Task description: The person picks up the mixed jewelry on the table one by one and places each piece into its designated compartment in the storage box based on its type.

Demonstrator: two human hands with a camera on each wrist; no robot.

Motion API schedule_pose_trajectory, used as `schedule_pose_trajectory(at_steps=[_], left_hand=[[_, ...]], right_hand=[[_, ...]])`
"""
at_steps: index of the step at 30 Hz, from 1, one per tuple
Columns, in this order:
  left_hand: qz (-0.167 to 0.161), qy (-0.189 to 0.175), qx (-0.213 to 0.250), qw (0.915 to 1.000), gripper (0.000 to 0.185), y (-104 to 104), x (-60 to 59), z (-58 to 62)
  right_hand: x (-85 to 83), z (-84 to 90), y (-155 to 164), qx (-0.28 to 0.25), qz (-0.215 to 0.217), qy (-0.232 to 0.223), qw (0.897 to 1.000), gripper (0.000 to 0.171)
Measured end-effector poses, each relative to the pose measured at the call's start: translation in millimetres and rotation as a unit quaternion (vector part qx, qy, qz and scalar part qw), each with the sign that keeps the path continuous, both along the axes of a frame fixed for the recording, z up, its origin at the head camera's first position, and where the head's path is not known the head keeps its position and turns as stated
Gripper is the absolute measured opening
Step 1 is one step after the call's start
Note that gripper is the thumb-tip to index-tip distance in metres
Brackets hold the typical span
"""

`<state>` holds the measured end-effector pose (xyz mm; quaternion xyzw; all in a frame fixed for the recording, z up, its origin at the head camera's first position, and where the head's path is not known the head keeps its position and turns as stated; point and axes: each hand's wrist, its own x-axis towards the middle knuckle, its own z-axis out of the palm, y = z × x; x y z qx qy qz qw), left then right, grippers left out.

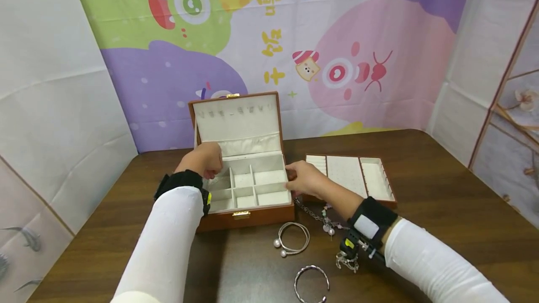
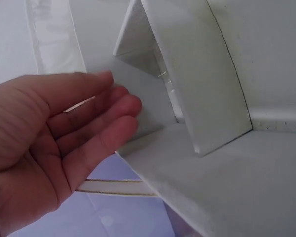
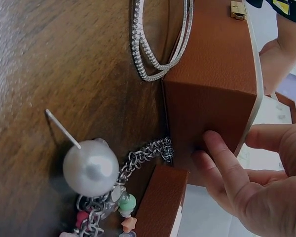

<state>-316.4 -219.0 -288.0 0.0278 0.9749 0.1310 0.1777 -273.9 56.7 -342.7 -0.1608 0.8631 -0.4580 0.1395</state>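
Note:
An open brown jewelry box (image 1: 248,214) with white lined compartments (image 1: 257,186) stands mid-table, its lid (image 1: 236,118) upright. My left hand (image 1: 210,168) reaches into the box's left rear corner. Its relaxed fingers (image 2: 108,113) touch the white lining and hold nothing. My right hand (image 1: 295,179) grips the box's right wall (image 3: 212,94), with the fingers (image 3: 222,160) on the brown outside and the thumb over the white rim.
A removed white insert tray (image 1: 351,174) lies right of the box. A beaded chain (image 1: 320,216), a pearl-ended bangle (image 1: 292,239) and a silver bangle (image 1: 311,282) lie in front on the wooden table (image 1: 442,200). Fabric backdrops wall in the back and sides.

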Motion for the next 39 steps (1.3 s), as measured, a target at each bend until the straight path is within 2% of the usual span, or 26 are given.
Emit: schedule_pose_trajectory(at_steps=[5, 11, 16, 20, 23, 26, 28, 33, 39], left_hand=[[-0.016, 0.007, 0.028, 0.9995, 0.009, -3.6, -1.0, -1.5], [-0.046, 0.034, 0.022, 0.9981, 0.011, -1.6, 2.8, 4.5], [-0.071, 0.065, 0.02, 0.9952, 0.013, 1.5, 9.4, 10.7], [-0.092, 0.09, 0.023, 0.9913, 0.013, 3.3, 16.6, 14.0], [-0.119, 0.125, 0.028, 0.9846, 0.012, 2.9, 23.8, 15.1], [-0.153, 0.167, 0.036, 0.9732, 0.011, 1.5, 32.4, 15.3], [-0.172, 0.193, 0.049, 0.9647, 0.01, 1.0, 39.9, 15.1], [-0.188, 0.227, 0.09, 0.9513, 0.008, 4.0, 59.3, 12.8], [-0.198, 0.247, 0.106, 0.9427, 0.01, 15.7, 83.7, 10.0]], right_hand=[[-0.4, -2.0, 0.8, 0.0, 0.006, -0.003, 1.0, 0.06], [3.7, -2.1, 1.7, 0.012, 0.018, 0.003, 1.0, 0.058], [9.9, 2.1, 8.0, 0.033, 0.009, 0.035, 0.999, 0.054], [19.5, 11.5, 17.6, 0.06, 0.023, 0.082, 0.995, 0.051], [28.5, 19.9, 27.3, 0.088, 0.038, 0.139, 0.986, 0.047], [36.7, 26.2, 37.6, 0.1, 0.04, 0.183, 0.977, 0.043], [40.9, 27.6, 43.5, 0.095, 0.04, 0.197, 0.975, 0.04], [47.9, 26.6, 54.9, 0.087, 0.025, 0.226, 0.97, 0.033], [54.8, 27.3, 65.2, 0.092, 0.016, 0.254, 0.963, 0.028]])
